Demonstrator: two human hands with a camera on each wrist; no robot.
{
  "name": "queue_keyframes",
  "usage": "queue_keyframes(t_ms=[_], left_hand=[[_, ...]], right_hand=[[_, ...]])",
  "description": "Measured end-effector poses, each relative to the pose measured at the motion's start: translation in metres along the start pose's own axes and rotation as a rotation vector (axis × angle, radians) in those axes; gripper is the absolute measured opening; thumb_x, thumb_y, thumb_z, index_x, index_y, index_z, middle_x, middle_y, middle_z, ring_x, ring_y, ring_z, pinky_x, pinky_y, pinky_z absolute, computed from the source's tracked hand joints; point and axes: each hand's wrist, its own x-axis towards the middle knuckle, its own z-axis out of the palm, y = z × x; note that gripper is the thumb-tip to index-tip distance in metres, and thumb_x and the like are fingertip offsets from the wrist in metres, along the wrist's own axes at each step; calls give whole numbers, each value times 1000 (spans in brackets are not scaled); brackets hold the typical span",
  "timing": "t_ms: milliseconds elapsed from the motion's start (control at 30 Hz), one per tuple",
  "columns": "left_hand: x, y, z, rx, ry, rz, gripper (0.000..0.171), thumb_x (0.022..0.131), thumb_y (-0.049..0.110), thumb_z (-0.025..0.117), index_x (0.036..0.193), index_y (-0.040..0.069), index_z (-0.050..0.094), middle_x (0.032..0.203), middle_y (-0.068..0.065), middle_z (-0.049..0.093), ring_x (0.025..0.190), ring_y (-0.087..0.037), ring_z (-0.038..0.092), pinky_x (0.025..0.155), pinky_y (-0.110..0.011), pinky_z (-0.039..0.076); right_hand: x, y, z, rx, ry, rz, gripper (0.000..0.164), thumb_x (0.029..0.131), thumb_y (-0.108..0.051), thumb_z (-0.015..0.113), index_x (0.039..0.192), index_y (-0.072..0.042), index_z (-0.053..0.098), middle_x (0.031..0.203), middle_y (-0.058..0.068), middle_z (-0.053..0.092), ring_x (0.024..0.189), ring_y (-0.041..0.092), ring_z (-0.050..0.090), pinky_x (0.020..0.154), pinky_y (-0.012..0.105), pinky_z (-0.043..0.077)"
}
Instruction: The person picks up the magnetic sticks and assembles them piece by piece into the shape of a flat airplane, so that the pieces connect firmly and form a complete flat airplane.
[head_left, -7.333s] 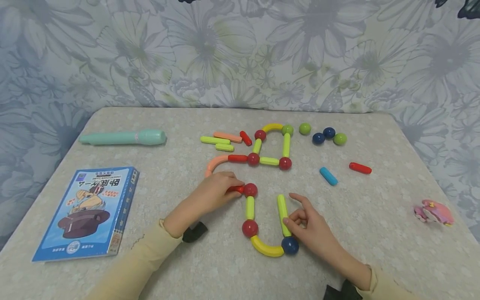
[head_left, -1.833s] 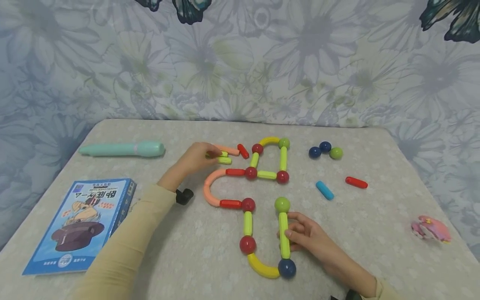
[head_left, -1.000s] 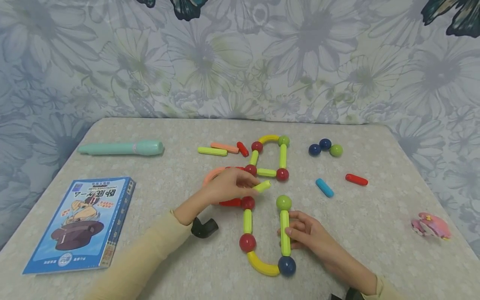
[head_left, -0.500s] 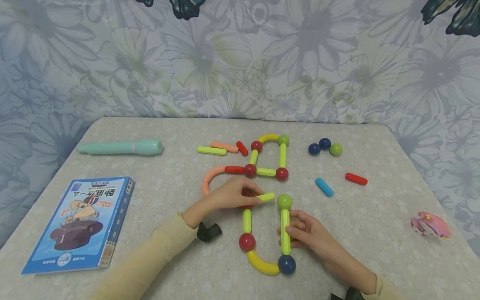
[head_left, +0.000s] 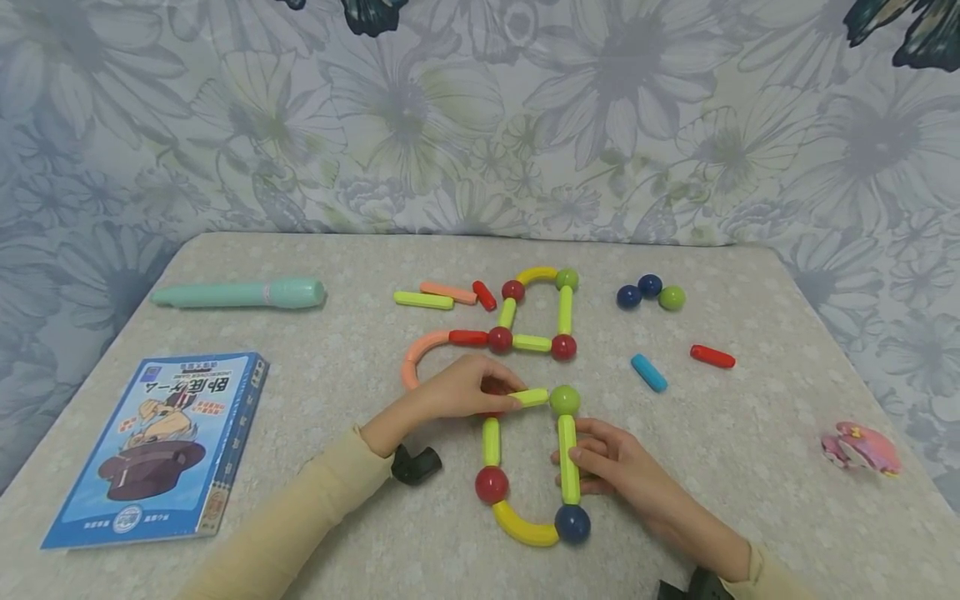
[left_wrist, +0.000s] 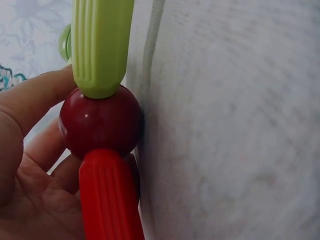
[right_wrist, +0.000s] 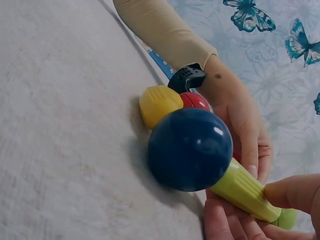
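My left hand (head_left: 465,387) pinches a short lime magnetic rod (head_left: 533,397), whose right end is at a green ball (head_left: 565,400). Below that ball, my right hand (head_left: 626,467) grips a long lime rod (head_left: 568,460) between thumb and fingers. Its lower end joins a dark blue ball (head_left: 572,524). A yellow curved rod (head_left: 523,527) links the blue ball to a red ball (head_left: 491,484). Under my left hand another red ball is mostly hidden in the head view; the left wrist view shows this red ball (left_wrist: 100,122) between a lime rod and a red rod (left_wrist: 110,195).
Behind lies a joined loop with a yellow arc (head_left: 537,273). Loose rods, including a salmon rod (head_left: 447,292), lie left of it. Blue balls (head_left: 628,297), a blue rod (head_left: 648,373), a red rod (head_left: 712,357) and a pink trinket (head_left: 862,448) are right; a boxed game (head_left: 161,442) and mint case (head_left: 240,293) left.
A green ball from the back now sits atop the long rod. My left hand has brought the short lime rod from the back pile to that ball. My right hand has closed round the long rod.
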Motion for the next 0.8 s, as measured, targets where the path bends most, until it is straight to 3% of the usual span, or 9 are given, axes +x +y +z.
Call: queue_keyframes(t_ms=[267,600,800], left_hand=[[-2,0,-1,15,-40,38,20,85,21,70,103,12,72,86,11,64,76,-8,54,70,-25,47],[-7,-1,-2,-1,-25,25,20,85,20,71,104,13,72,86,12,65,77,-8,55,71,-26,47],[-6,-1,-3,-14,-58,58,22,85,20,71,105,10,72,90,11,66,78,-8,55,72,-26,47]], right_hand=[[0,-1,0,16,-28,-9,57,96,-19,55,139,8,30,111,17,62,96,27,61,79,38,50],[2,-2,6,8,-33,-20,57,96,-19,54,140,8,29,111,17,61,95,28,62,80,39,50],[-1,1,9,14,-32,-6,55,96,-18,55,137,8,31,110,18,62,95,28,62,79,39,50]])
